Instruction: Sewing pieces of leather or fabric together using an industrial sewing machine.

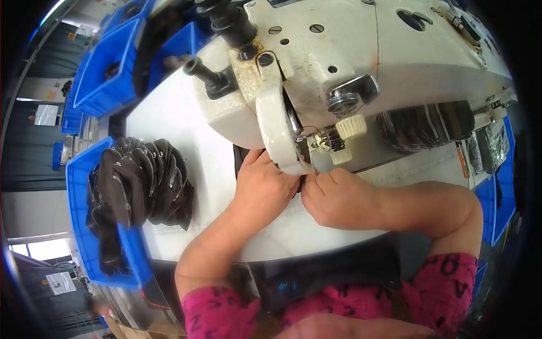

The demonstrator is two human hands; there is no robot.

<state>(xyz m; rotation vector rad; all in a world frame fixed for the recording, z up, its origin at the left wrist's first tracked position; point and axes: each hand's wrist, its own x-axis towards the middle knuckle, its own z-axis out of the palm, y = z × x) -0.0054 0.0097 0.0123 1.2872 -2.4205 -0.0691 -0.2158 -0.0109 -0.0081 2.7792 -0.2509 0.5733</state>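
Observation:
Under the white sewing machine [350, 45], dark fabric [243, 151] with a zipper lies at the needle area, mostly hidden by the machine's guard [274, 127] and my hands. My left hand [265, 183] is bent over the fabric beside the guard, holding it, with some fingertips hidden. Just to its right, my right hand [341, 200] has curled fingers pinching the fabric's near end, below the thread knobs [351, 127].
A heap of dark zippered pieces [141, 183] fills and overhangs a blue bin [79, 209] at left. Further blue bins [110, 68] stand behind. Stacked dark pieces [423, 124], an orange-handled tool [463, 161] and another bin [494, 206] sit right of the white table [175, 113].

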